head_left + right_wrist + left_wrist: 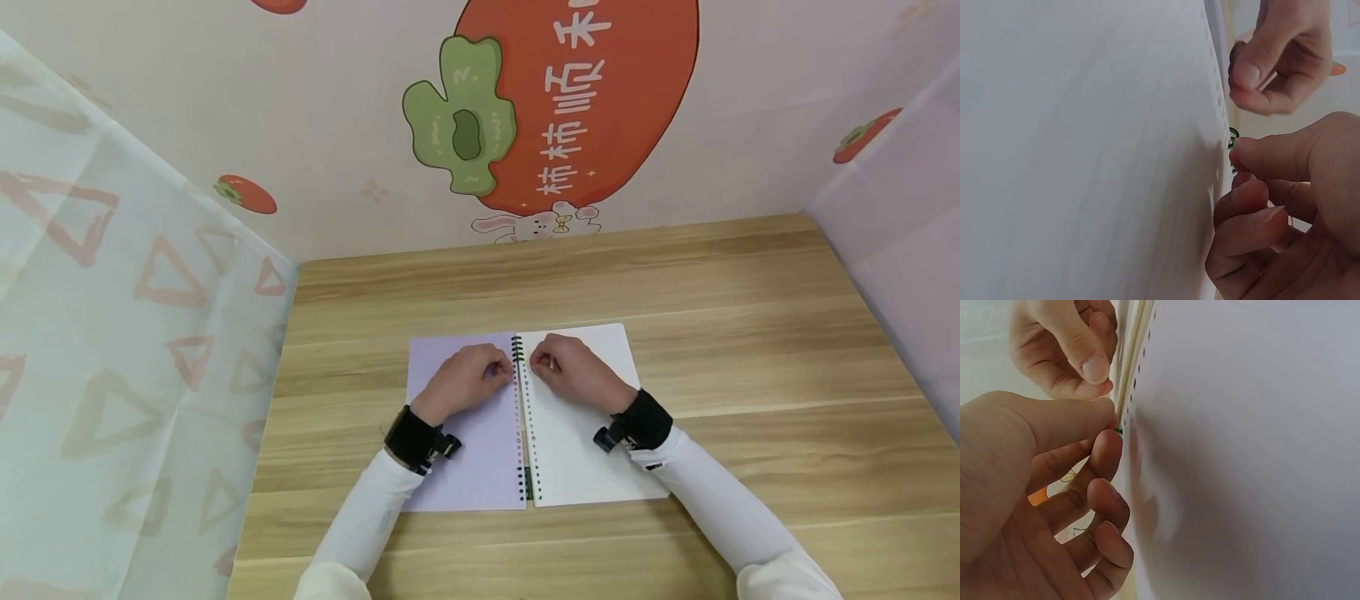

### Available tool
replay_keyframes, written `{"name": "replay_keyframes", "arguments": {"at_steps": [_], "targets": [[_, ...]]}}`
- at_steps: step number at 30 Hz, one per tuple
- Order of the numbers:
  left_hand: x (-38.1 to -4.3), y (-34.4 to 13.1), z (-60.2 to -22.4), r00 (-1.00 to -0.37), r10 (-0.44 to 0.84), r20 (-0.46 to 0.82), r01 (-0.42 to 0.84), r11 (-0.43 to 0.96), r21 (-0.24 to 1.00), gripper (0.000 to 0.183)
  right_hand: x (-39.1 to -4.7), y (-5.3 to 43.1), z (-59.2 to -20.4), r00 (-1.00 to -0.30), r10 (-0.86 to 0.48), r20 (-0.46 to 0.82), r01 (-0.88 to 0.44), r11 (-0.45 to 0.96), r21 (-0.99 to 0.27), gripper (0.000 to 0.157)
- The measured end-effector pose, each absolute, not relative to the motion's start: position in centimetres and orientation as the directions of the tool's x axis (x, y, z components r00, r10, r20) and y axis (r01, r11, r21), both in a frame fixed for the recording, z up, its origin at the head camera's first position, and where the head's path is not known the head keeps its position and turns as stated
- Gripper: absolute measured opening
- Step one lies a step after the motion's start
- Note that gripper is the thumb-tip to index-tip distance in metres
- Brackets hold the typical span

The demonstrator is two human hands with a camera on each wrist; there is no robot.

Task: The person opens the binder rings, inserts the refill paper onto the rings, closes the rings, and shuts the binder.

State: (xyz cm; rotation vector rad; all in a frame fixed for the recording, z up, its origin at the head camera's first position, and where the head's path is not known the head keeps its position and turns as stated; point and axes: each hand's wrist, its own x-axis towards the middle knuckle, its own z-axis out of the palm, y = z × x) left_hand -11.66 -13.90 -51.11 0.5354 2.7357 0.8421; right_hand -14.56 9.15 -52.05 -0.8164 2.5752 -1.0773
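Observation:
A loose-leaf notebook lies open, with a light purple sheet (468, 458) on the left and white lined pages (592, 458) on the right. Dark green binder rings (517, 346) join the two sides at the top of the spine. My left hand (467, 379) leans over the purple side, thumb and forefinger pinching at a bit of green ring (1119, 430) by the punched edge. From the white side, my right hand (576, 371) pinches the green rings (1233, 140) between thumb and forefinger. The other fingers of both hands are curled.
More green binding (528, 483) shows at the spine's lower end, with rows of punched holes between. The wooden table (345, 358) extends around the notebook. A printed cloth wall (360, 125) stands behind it, with side walls left and right.

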Motion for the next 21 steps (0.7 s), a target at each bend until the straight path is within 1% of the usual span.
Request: {"name": "replay_keyframes", "arguments": {"at_steps": [3, 11, 15, 21], "targets": [[-10.4, -14.1, -50.9, -0.899, 0.424, -0.109, 0.285, 0.756, 0.589, 0.008, -13.7, 9.9, -51.9, -0.816, -0.578, -0.003, -0.405, 0.575, -0.711, 0.008], [-6.8, -14.3, -50.0, -0.869, 0.477, -0.132, 0.31, 0.732, 0.606, 0.011, -10.6, 11.5, -51.7, -0.768, -0.639, 0.042, -0.475, 0.524, -0.707, 0.009], [-4.8, -14.0, -50.0, -0.841, 0.517, -0.161, 0.328, 0.723, 0.608, 0.012, -8.6, 11.9, -51.7, -0.726, -0.687, 0.042, -0.504, 0.489, -0.711, 0.01], [-2.5, -13.5, -50.1, -0.804, 0.563, -0.189, 0.357, 0.712, 0.605, 0.01, -6.2, 12.0, -51.7, -0.647, -0.763, -0.005, -0.504, 0.432, -0.748, 0.011]]}}
